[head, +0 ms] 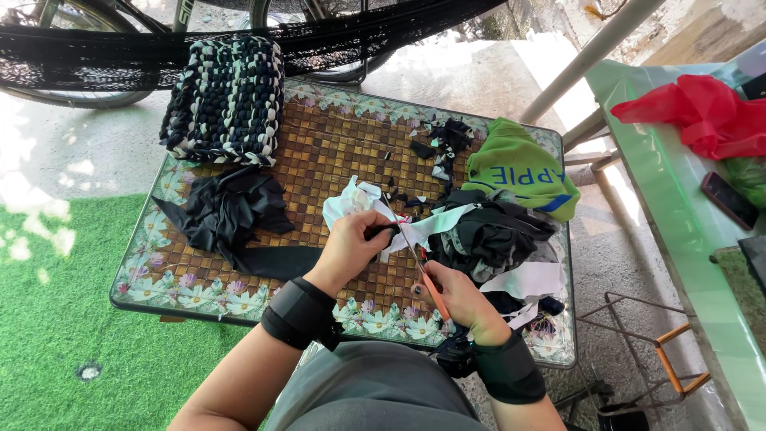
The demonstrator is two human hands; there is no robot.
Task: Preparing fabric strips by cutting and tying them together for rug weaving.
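Near the table's point(239, 299) front edge, the left hand point(351, 243) is clenched on a white cloth strip point(427, 226), while the right hand point(459, 299) grips orange scissors point(423, 271) cutting it.

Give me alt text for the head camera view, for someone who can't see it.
A person's right hand cuts a white fabric strip with orange-handled scissors while the left hand holds it, over a floral-edged table bearing black fabric, a woven black-and-white mat and a green garment.
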